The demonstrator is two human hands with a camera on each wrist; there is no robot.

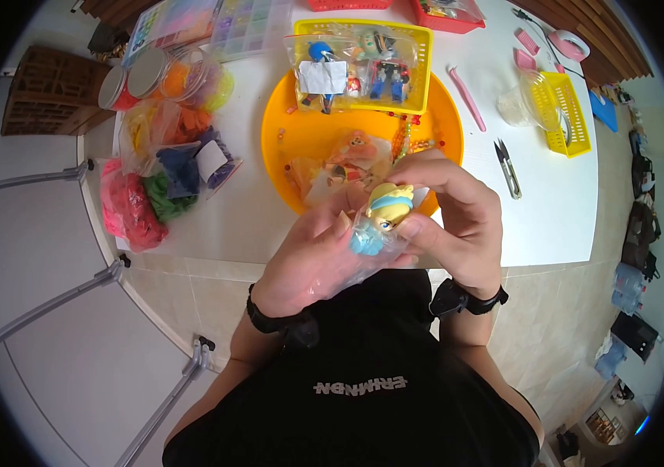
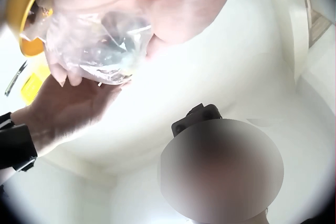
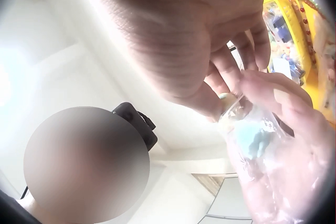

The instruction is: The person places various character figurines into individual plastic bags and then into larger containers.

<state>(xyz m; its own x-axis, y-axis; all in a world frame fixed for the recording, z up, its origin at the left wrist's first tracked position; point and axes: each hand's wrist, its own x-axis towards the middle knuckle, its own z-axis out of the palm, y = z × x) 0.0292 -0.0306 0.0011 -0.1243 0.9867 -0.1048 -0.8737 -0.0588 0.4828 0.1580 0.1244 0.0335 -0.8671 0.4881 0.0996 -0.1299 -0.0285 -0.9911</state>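
Note:
A small doll figure (image 1: pixel 388 208) with yellow hair, a light blue band and a light blue body is held between both hands above the table's front edge. Its lower part sits in a clear plastic bag (image 1: pixel 339 274), also seen in the left wrist view as a crinkled bag (image 2: pixel 100 50). The left hand (image 1: pixel 304 253) grips the bag around the blue body (image 3: pixel 253 139). The right hand (image 1: pixel 460 222) pinches the figure's head with thumb and fingers. Behind them, more bagged figures (image 1: pixel 351 167) lie on the orange tray (image 1: pixel 276 132).
A yellow basket (image 1: pixel 430 66) with bagged figures stands on the tray. Bags of coloured material (image 1: pixel 180 171), lidded jars (image 1: pixel 145 74) and divided boxes (image 1: pixel 246 31) are at left. Scissors (image 1: pixel 508 167), a pink tool (image 1: pixel 468 97) and a small yellow basket (image 1: pixel 577 117) lie at right.

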